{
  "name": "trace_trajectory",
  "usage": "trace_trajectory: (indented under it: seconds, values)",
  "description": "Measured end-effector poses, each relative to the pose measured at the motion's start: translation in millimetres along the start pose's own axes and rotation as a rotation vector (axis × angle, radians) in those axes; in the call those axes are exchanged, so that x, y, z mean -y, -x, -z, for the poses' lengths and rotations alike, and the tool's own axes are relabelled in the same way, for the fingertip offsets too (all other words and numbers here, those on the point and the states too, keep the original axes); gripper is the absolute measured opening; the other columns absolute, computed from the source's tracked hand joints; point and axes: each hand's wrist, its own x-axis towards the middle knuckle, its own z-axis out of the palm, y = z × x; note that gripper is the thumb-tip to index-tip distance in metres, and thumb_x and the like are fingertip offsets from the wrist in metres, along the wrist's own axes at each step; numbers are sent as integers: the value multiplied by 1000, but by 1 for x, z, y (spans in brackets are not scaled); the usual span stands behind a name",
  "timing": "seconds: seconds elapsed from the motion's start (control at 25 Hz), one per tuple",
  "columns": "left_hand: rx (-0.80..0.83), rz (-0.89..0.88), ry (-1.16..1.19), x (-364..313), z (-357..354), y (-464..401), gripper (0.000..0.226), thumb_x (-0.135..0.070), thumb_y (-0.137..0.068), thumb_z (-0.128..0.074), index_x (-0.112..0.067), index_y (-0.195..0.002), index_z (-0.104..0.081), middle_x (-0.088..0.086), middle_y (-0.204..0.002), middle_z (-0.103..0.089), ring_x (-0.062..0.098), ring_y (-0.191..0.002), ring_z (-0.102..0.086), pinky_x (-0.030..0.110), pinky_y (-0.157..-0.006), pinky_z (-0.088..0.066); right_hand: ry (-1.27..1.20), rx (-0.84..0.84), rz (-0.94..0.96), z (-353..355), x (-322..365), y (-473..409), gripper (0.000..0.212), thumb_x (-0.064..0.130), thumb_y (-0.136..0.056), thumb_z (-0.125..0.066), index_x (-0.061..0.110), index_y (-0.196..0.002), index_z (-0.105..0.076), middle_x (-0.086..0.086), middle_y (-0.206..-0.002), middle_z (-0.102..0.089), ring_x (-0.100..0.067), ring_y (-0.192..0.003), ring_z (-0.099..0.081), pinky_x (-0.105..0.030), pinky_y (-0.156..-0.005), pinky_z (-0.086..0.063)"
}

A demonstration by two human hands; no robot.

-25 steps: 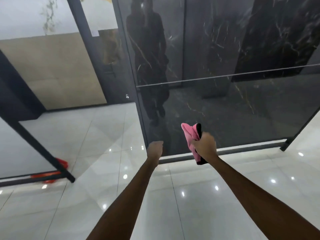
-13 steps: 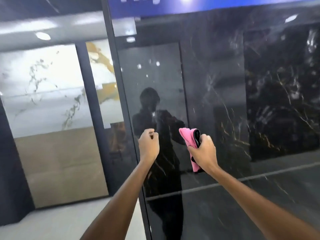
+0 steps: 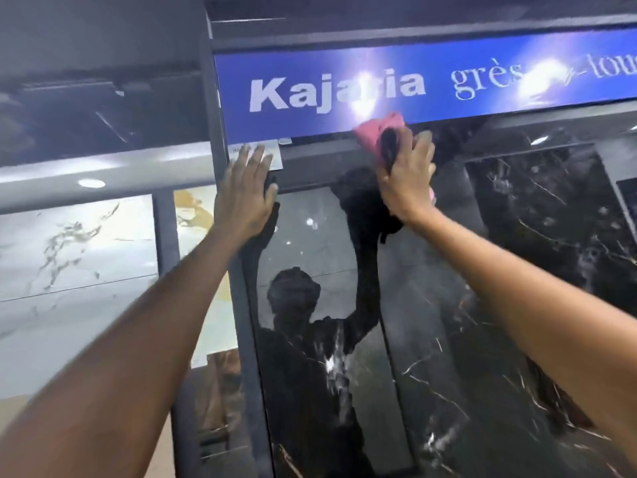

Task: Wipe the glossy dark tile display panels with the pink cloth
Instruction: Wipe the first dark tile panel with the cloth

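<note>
Pink fabric is what I see first: the pink cloth (image 3: 374,134), bunched with a dark patch in its folds, sits high on the glossy black marble-veined tile display panel (image 3: 431,322), right at the panel's top edge where it meets the blue sign band with white lettering (image 3: 396,88). The cloth's long axis runs roughly up and down with a lean to the left, its pink end poking up onto the lower edge of the sign and a small pink corner showing below the heel of the palm. My right hand (image 3: 406,177) lies over the cloth with fingers straight and close together, pointing upward, pressing it flat against the panel. My left hand (image 3: 244,198) is spread, palm against the dark metal frame post (image 3: 220,167) and the panel's left edge, fingertips reaching a small pale label (image 3: 272,157) stuck near the top corner. Both forearms rise steeply from the bottom of the view. The panel's gloss mirrors a dark figure with a raised arm, and white veins streak the lower part. To the left of the post stand a white marble-patterned tile panel (image 3: 76,250) and a narrower pale panel with gold veining (image 3: 196,219).
</note>
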Motion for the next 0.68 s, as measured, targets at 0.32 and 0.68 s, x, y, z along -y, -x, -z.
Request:
trace_trajectory:
  seconds: [0.32,0.68]
  values:
    - [15,-26,-92,22,-50,4,56,-33,-106,-26,-15,-156,-10,1,-164,-1,17,-151,2,37,-121,3,244,425,494,-55,-8,55,70,69,-84,-29,45,-149,-21,-2,-161,-16,-39,-139,-18,-60,-105,-21]
    - [-38,-49,-81,25,-52,2,54,-32,-105,-26,-16,-156,-14,1,-164,-5,18,-151,-1,37,-121,2,294,140,215,-68,-1,-59,63,60,-90,-33,42,-149,-23,3,-162,-7,-31,-146,-13,-64,-108,-19]
